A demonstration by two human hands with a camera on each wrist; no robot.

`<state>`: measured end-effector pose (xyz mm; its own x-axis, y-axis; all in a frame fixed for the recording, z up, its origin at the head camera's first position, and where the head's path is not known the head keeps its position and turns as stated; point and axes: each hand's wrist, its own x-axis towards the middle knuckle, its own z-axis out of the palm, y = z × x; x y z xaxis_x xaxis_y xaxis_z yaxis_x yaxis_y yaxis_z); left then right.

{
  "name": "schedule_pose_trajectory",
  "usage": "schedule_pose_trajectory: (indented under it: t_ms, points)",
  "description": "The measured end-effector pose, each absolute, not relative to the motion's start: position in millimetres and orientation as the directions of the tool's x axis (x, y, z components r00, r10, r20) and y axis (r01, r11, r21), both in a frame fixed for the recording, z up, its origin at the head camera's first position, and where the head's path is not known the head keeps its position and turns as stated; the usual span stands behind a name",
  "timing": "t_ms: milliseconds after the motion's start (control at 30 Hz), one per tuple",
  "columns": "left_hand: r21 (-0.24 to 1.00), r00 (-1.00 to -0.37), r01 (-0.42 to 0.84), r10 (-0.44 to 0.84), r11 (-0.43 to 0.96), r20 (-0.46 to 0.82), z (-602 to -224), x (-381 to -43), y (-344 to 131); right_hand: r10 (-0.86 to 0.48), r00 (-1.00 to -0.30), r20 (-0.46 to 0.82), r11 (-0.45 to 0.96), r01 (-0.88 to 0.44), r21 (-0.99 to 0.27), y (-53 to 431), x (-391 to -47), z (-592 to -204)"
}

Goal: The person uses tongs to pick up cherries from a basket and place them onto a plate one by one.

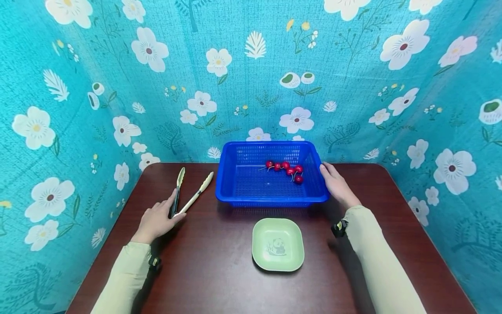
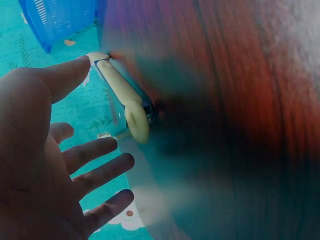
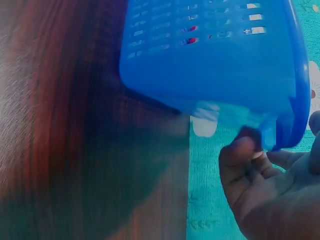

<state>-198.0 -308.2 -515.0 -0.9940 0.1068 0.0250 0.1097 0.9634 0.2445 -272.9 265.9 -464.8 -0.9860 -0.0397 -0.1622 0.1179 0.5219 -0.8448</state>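
My left hand (image 1: pixel 156 221) is at the handle end of a pair of tongs (image 1: pixel 191 201), which lies spread in a V with cream tips. Its fingers look loose and apart in the left wrist view, with the thumb tip overlapping the tongs (image 2: pixel 122 87); whether it touches them I cannot tell. Over on the right, my right hand (image 1: pixel 338 185) grips the right rim of a blue plastic basket (image 1: pixel 270 199). From the right wrist, curled fingers (image 3: pixel 240 150) show beneath the rim of the basket (image 3: pixel 200 75). Several red cherries (image 1: pixel 290 171) with stems lie inside, toward its right.
A square light-green dish (image 1: pixel 278 231) with a panda print stands in front of the basket on the dark brown table (image 1: pixel 211 270). Blue flowered cloth (image 1: pixel 251 87) hangs behind the table and along both sides.
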Motion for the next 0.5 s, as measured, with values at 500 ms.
schedule_pose_trajectory:
  t_ms: [500]
  points:
    - [0.344,-0.995,0.098,0.088,0.934,0.044,-521,-203,-298,-0.024,-0.984,-0.175,0.446,0.146,-0.883,251,-289,-484]
